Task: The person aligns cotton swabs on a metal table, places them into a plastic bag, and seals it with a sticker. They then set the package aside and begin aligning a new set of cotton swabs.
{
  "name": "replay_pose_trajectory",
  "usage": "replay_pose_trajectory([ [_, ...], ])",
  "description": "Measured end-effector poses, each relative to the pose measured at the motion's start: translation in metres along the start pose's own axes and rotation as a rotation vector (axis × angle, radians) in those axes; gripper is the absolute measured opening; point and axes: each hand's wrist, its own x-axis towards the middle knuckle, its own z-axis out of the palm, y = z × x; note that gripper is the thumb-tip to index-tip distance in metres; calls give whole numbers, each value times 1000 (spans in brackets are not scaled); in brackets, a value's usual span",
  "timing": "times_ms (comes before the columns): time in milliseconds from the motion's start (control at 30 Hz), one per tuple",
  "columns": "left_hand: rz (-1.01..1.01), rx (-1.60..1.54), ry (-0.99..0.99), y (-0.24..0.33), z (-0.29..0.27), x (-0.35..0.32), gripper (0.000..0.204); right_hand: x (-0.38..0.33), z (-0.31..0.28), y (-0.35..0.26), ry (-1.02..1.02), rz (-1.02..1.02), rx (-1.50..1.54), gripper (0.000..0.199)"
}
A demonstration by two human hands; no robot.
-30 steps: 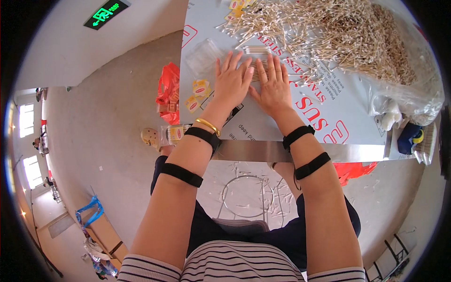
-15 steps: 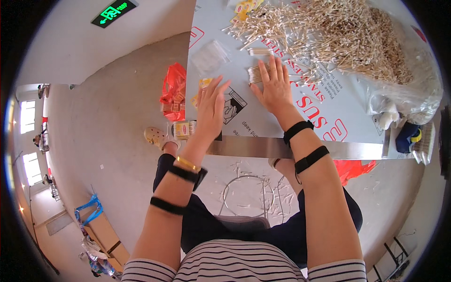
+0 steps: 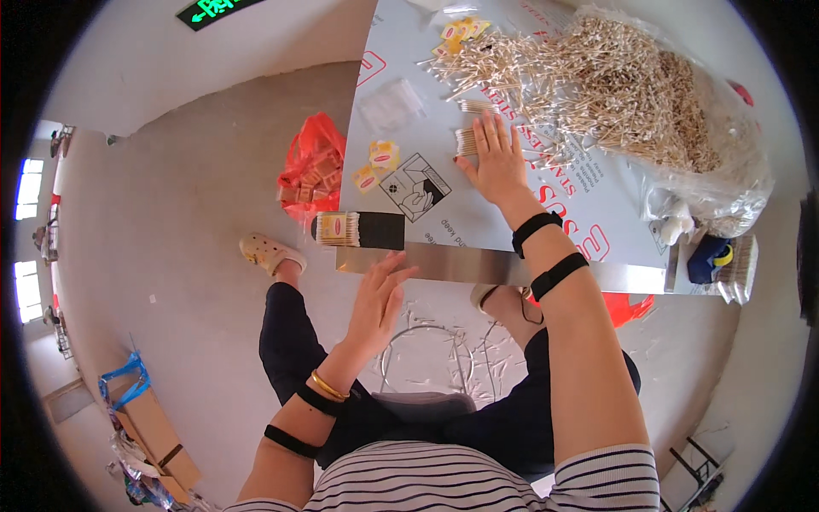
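My right hand (image 3: 497, 164) lies flat with its fingers stretched out, over a small row of cotton swabs (image 3: 465, 142) on the table. Another short row of cotton swabs (image 3: 479, 106) lies just beyond its fingertips. Off the table's front edge hangs my left hand (image 3: 378, 294), fingers apart and nothing in them. Close to it, a bundle of cotton swabs with a yellow and white card (image 3: 336, 228) rests on a black block (image 3: 381, 230) at the near left corner. A big loose heap of cotton swabs (image 3: 631, 94) covers the far right.
Yellow and white cards (image 3: 384, 154) lie at the table's left, with more cards (image 3: 461, 32) at the back. Clear plastic bags (image 3: 392, 107) lie between them. A red bag (image 3: 312, 166) with small packs hangs by the left edge. A tape roll (image 3: 722, 257) sits at the right corner.
My left hand has drawn back from over the table to below its front edge, uncovering the cards and the black block. My right hand stays nearly in place on the swabs.
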Motion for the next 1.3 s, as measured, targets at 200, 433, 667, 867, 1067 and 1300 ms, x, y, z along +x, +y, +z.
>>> replay_pose_trajectory([
  [200, -33, -42, -40, 1, 7, -13, 39, 5, -1, 4, 0, -87, -81, 91],
  [433, -51, -103, -67, 7, 11, -16, 37, 6, -11, 9, 85, -190, 20, 83],
  [667, 129, 21, 100, 8, 17, 64, 40, 28, -22, 50, 218, -265, 389, 34],
  [867, 235, 349, 259, -20, 41, 181, 49, 40, -23, 53, 221, -438, 584, 30],
  [1067, 226, 481, 197, -35, 54, 217, 52, 36, -11, 47, 244, -393, 601, 32],
  [1300, 240, 569, 221, -40, 60, 218, 56, 29, -7, 54, 265, -461, 592, 38],
])
